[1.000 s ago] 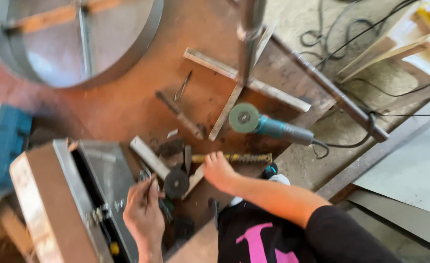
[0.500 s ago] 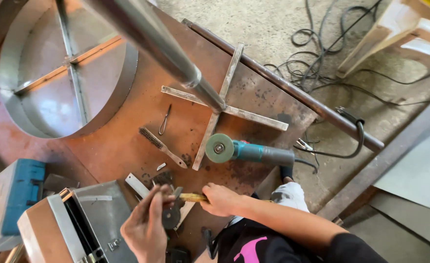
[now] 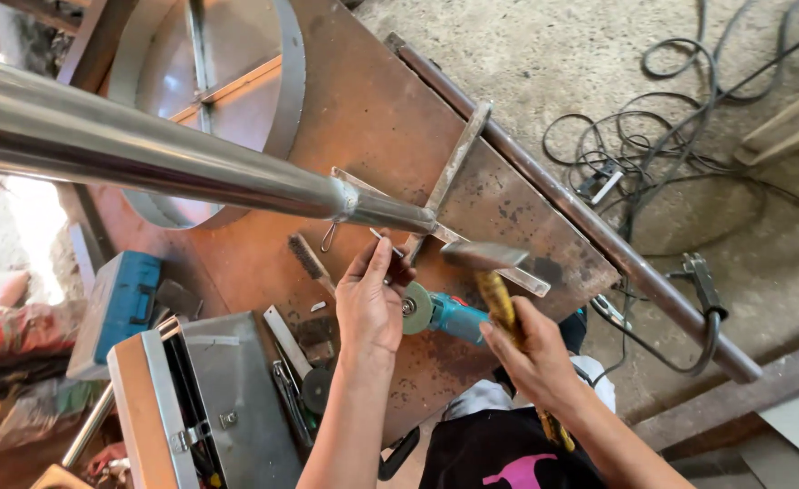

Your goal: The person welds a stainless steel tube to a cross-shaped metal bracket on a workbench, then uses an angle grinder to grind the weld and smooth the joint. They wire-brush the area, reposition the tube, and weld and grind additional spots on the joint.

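Note:
My right hand (image 3: 533,355) grips the yellowish handle of a hammer (image 3: 490,272), whose steel head is raised over the cross-shaped flat-bar base (image 3: 458,163) of a shiny steel pipe (image 3: 146,154). My left hand (image 3: 369,299) reaches up with its fingers touching the base near the pipe's foot; it holds a small thin piece between the fingertips, too small to identify. A teal angle grinder (image 3: 444,315) lies on the rusty steel plate (image 3: 363,109) between my hands.
A round steel ring frame (image 3: 286,81) lies at the plate's far left. A wire brush (image 3: 307,258), an open metal toolbox (image 3: 227,398) and a blue case (image 3: 123,303) sit lower left. A rusty pipe (image 3: 617,263) edges the plate; cables (image 3: 680,154) lie on the concrete.
My right hand has picked the hammer up off the plate and raised it. My left hand left the tools by the box and went up to the pipe's base. The view swung closer to the pipe.

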